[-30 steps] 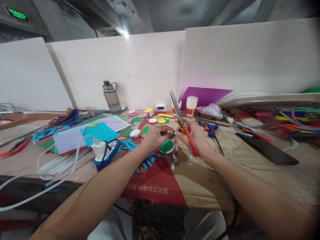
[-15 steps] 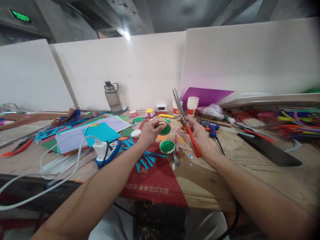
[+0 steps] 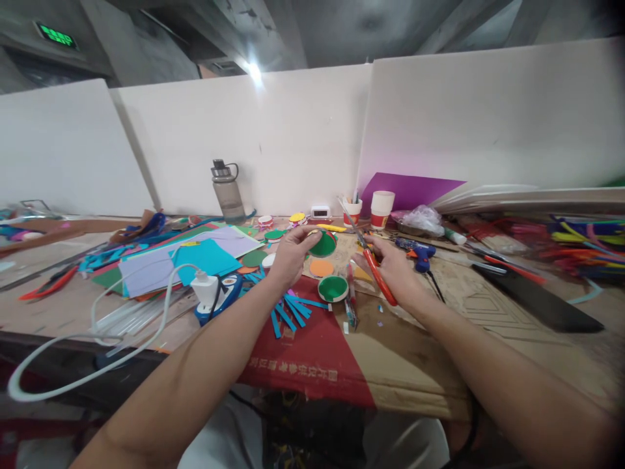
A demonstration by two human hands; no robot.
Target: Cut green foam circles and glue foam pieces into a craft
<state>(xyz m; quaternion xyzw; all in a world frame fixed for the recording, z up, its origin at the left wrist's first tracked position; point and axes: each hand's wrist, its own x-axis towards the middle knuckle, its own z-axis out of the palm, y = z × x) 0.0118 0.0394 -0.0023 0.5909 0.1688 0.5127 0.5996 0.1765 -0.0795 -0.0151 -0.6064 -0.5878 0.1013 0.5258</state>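
My left hand pinches a round green paper disc by its left edge, above the table. In my right hand is a pair of scissors with orange-red handles, its blades pointing up and away and looking nearly closed. Below the disc lies an orange paper circle. A shallow round cup piece with a green inside rests between my hands, beside some pens. Blue paper strips are spread under my left forearm.
Blue and lilac paper sheets and a blue power socket with a white cable lie left. A water bottle and paper cups stand at the back. A blue glue gun and a black-handled tool lie right.
The scissors have tipped lower and further forward. The green disc has turned to show more of its face. The whole scene has shifted slightly right as the head moved.
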